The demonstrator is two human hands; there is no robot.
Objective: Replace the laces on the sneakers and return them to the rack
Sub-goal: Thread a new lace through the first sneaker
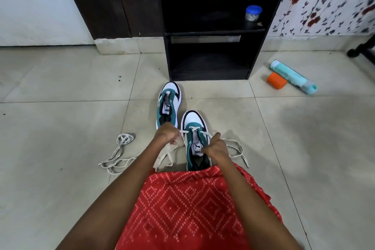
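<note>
Two teal-and-white sneakers stand on the tiled floor, toes toward the rack. The near sneaker [192, 126] has a cream lace [236, 149] threaded through its lowest eyelets. My left hand [165, 133] pinches the lace's left end beside the shoe. My right hand [215, 145] grips the right strand over the tongue. The far sneaker [168, 103] has no lace in it. A loose cream lace [119, 153] lies in loops on the floor to the left. The dark wooden rack [209, 57] stands just beyond the shoes with its shelves open.
A blue-lidded jar [253, 13] sits on the rack's upper shelf. To the right on the floor lie a teal bottle [293, 76] and an orange cap [277, 81]. Red patterned cloth [194, 209] covers my lap. A black furniture leg [361, 49] stands far right.
</note>
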